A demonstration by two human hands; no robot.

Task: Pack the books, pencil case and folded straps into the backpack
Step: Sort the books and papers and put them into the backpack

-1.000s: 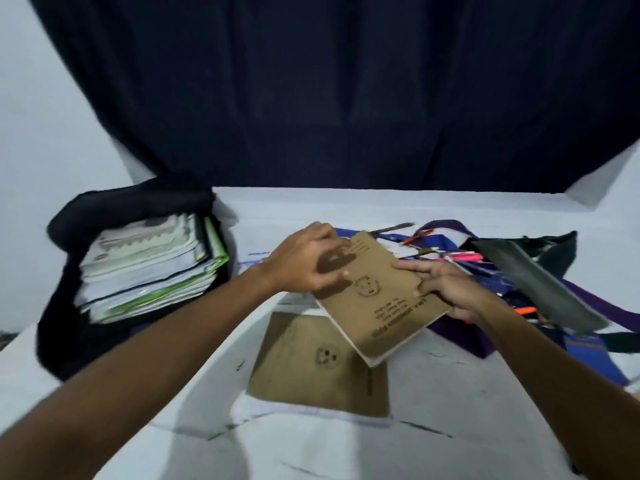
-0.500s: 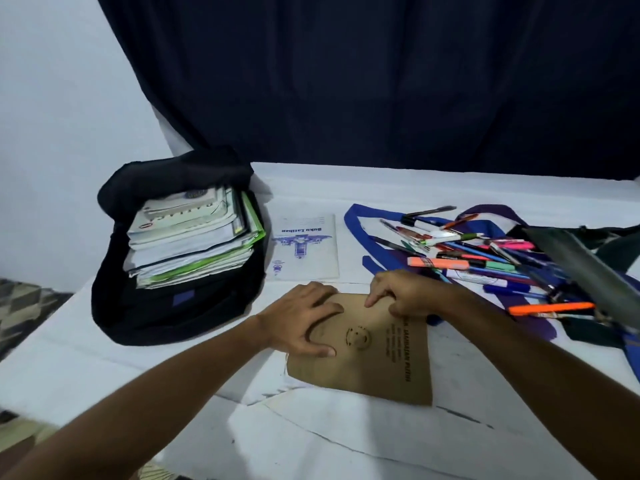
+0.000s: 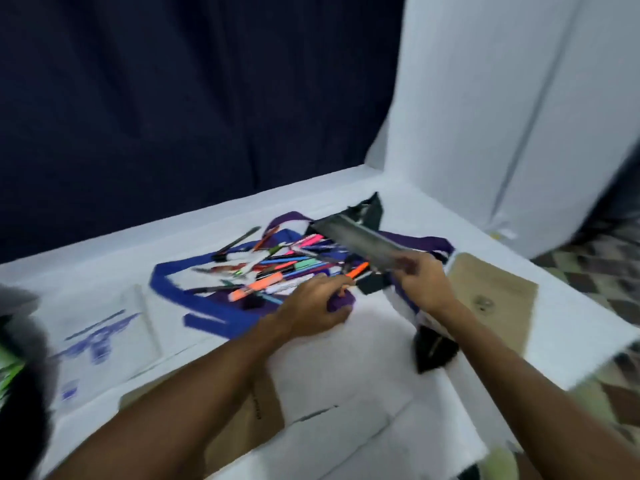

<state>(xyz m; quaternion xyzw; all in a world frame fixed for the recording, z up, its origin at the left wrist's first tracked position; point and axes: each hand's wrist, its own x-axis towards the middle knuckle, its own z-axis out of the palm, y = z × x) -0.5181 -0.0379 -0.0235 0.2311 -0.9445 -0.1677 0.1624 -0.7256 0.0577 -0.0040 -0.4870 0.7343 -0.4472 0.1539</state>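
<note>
The view is blurred. My right hand (image 3: 422,282) grips one end of the dark grey pencil case (image 3: 360,242), which is lifted over a pile of several pens and markers (image 3: 277,268). My left hand (image 3: 311,308) is closed on a fold of purple strap (image 3: 341,302) at the near edge of that pile. A blue strap (image 3: 194,299) loops to the left of the pens. One brown book (image 3: 495,299) lies to the right of my right hand; another brown book (image 3: 256,410) lies partly under my left forearm. The black backpack (image 3: 20,393) shows only at the far left edge.
A white booklet with blue print (image 3: 104,334) lies left of the straps. A black strap end (image 3: 434,348) lies under my right forearm. The white table (image 3: 346,358) ends at right, with patterned floor (image 3: 595,271) beyond. A dark curtain hangs behind.
The view swung right, so the backpack slid to the left edge. Both hands left the brown book and reached the pen pile; my right hand took the pencil case, my left hand the purple strap.
</note>
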